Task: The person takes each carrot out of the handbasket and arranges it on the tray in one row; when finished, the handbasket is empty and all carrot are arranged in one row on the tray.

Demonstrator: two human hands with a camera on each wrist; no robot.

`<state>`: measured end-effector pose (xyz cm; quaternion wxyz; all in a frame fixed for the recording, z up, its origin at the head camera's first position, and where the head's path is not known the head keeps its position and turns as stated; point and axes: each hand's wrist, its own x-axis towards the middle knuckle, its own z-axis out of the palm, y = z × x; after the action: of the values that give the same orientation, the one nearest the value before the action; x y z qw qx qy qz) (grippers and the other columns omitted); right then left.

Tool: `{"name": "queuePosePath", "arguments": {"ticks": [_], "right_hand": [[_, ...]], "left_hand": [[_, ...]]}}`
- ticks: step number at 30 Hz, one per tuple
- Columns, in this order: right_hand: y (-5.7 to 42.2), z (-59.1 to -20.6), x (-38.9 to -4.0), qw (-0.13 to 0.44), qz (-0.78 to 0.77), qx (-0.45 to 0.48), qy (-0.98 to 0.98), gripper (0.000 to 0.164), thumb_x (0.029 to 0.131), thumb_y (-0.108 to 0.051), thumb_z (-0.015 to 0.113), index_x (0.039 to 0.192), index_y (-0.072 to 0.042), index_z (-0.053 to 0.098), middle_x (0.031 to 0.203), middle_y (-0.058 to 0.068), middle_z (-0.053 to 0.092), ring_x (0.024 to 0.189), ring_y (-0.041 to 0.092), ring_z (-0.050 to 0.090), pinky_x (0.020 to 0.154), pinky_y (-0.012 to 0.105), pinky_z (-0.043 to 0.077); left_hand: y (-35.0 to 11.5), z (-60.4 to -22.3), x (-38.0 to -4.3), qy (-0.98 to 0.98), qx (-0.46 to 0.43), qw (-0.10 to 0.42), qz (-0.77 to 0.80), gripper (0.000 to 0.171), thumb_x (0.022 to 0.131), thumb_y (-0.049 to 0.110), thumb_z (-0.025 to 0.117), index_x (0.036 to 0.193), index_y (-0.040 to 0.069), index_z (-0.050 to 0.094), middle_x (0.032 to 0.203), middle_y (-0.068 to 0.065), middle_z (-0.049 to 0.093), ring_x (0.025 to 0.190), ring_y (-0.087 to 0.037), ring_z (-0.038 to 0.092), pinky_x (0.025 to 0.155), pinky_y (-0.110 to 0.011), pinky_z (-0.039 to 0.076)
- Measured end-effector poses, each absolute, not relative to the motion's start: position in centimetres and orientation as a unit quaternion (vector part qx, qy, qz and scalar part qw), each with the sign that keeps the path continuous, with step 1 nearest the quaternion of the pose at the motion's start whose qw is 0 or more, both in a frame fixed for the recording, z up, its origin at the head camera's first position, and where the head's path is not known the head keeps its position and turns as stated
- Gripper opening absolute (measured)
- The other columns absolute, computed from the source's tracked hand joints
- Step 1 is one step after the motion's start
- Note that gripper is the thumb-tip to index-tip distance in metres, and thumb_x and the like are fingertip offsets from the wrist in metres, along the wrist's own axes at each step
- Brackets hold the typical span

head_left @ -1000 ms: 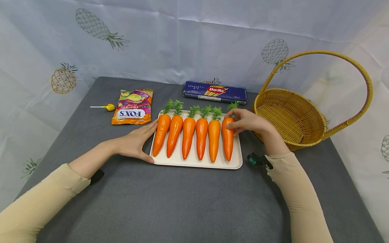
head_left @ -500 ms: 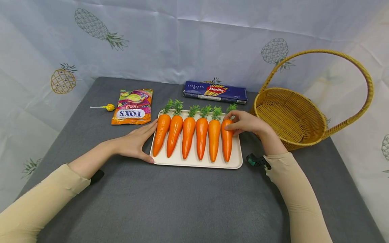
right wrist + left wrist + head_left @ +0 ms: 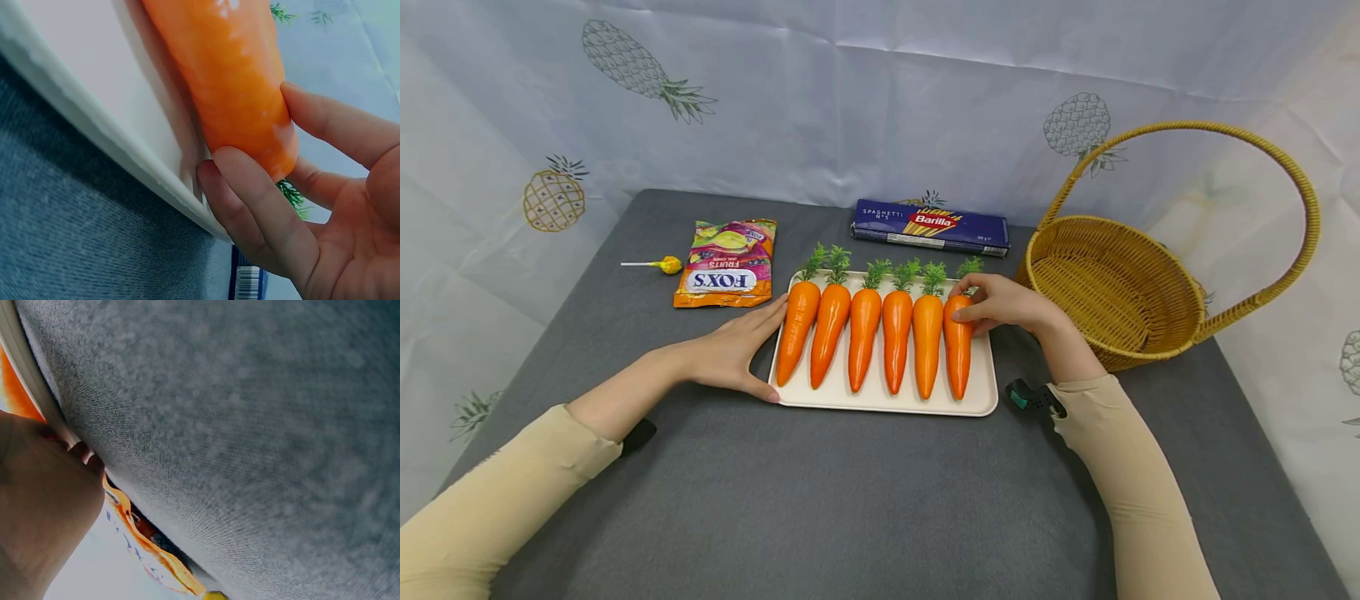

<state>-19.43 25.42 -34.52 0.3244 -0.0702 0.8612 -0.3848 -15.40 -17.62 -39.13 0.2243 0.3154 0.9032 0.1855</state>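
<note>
Several orange carrots with frilly green tops lie side by side on a cream rectangular tray (image 3: 880, 403). My right hand (image 3: 1009, 302) pinches the thick top end of the rightmost carrot (image 3: 958, 354) between thumb and fingers. In the right wrist view, that carrot (image 3: 234, 81) rests within the grip, close to the tray's rim (image 3: 100, 119). With fingers and thumb spread, my left hand (image 3: 730, 350) rests against the tray's left edge, beside the leftmost carrot (image 3: 797, 333). In the left wrist view, part of this hand (image 3: 47, 487) covers the tray edge, so the contact is partly hidden.
A wicker basket (image 3: 1183, 346) with a tall arched handle stands right of the tray. Behind the tray lies a blue spaghetti box (image 3: 880, 221). A candy bag (image 3: 726, 258) and a yellow lollipop (image 3: 668, 265) lie at the back left. A patterned cloth (image 3: 925, 108) hangs behind.
My right hand has shifted slightly to the left with the rightmost carrot, bringing it closer to its neighbour. My left hand has stayed at the tray's edge.
</note>
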Motion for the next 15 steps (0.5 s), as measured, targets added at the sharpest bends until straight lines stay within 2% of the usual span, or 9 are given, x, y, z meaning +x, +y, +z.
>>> {"name": "queuePosePath", "arguments": {"ticks": [15], "right_hand": [[25.33, -34.24, -19.34, 0.336, -0.38, -0.065, 0.859, 0.05, 0.097, -0.029, 0.063, 0.138, -0.007, 0.046, 0.122, 0.02, 0.059, 0.092, 0.019, 0.067, 0.086, 0.036, 0.06]], "left_hand": [[-17.67, -39.34, -15.62, 0.903, 0.316, 0.226, 0.183, 0.133, 0.07, 0.07, 0.075, 0.16, 0.015, -0.007, 0.169, -0.006, -0.011, 0.155, -0.039, 0.005, 0.118, -0.07, 0.017]]}}
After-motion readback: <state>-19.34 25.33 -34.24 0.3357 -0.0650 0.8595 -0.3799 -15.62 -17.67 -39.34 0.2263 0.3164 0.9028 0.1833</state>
